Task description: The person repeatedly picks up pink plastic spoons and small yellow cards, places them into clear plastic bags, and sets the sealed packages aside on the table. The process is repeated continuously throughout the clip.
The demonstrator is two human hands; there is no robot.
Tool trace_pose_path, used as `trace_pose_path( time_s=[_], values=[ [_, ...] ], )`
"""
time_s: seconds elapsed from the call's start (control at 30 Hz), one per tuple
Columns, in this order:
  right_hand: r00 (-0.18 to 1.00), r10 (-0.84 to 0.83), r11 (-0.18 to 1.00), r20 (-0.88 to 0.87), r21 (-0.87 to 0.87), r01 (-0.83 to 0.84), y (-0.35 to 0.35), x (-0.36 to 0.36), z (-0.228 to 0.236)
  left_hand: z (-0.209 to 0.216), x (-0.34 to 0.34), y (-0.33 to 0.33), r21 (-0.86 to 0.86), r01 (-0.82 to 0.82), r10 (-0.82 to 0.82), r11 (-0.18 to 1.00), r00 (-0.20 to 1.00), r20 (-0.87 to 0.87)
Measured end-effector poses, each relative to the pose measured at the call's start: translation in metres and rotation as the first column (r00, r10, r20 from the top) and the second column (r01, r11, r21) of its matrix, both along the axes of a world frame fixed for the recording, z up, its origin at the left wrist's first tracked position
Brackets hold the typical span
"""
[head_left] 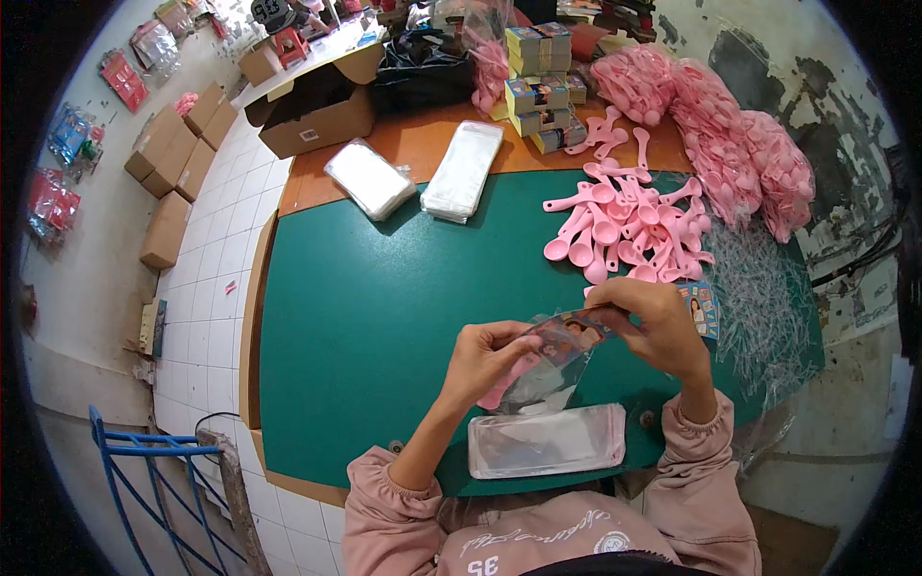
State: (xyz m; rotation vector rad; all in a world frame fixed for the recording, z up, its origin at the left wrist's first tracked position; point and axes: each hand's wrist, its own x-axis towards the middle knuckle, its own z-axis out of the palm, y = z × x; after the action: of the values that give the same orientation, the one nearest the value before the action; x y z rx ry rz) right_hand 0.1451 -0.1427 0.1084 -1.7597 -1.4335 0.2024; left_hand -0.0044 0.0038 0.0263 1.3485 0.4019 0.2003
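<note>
While my left hand (483,363) pinches the near-left side of a clear bag (549,392) between thumb and fingers (523,343), my right hand (665,324) closes on the right end of a printed card (576,335) at the bag's far edge. My fingers are narrow on both sides, gripping thin plastic and card; I can't tell how far the card sits inside. A pink spoon (505,382) shows beneath my left hand, against the bag, though whether it lies within or behind the film I can't make out. All of this is held up over the near part of the green worktop (365,298).

Just nearer to me lies a stack of clear sleeves (545,444). Beyond my right hand spreads a loose heap of pink spoons (629,226), and a second card (704,309) lies just right of that hand, beside a tangle of clear strips (768,302). On the far side I have two bundles of clear packets, one on the left (370,180) and one on the right (464,173), then banded stacks of cards (538,94) and, far right, bulging bags of spoons (725,134).
</note>
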Motion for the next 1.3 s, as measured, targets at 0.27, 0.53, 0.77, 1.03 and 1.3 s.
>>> trace_pose_path(
  time_s=[0.27, 0.53, 0.77, 1.03, 1.3],
  values=[
    [0.963, 0.246, 0.903, -0.111, -0.336, -0.269, 0.017, -0.008, -0.033, 0.018, 0.000, -0.008, 0.346, 0.171, -0.099, 0.923, 0.972, -0.215],
    [0.791, -0.018, 0.938, -0.612, -0.283, -0.198, 0.015, 0.018, -0.051, -0.004, -0.027, 0.045, 0.434, 0.408, -0.428, 0.804, 0.902, -0.055],
    [0.734, -0.025, 0.933, -0.679, -0.279, -0.226, 0.016, 0.023, -0.052, 0.000, -0.019, 0.042, 0.162, 0.335, -0.318, 0.928, 0.940, -0.121],
    [0.971, 0.237, 0.964, -0.045, -0.111, -0.240, 0.037, -0.022, -0.068, -0.008, -0.016, 0.012, -0.524, -0.031, 0.015, 0.851, 0.999, -0.035],
    [0.974, 0.207, 0.960, 0.094, -0.210, -0.183, 0.045, -0.036, -0.085, -0.027, -0.026, 0.016, -0.251, 0.025, -0.054, 0.968, 0.993, -0.110]
  ],
)
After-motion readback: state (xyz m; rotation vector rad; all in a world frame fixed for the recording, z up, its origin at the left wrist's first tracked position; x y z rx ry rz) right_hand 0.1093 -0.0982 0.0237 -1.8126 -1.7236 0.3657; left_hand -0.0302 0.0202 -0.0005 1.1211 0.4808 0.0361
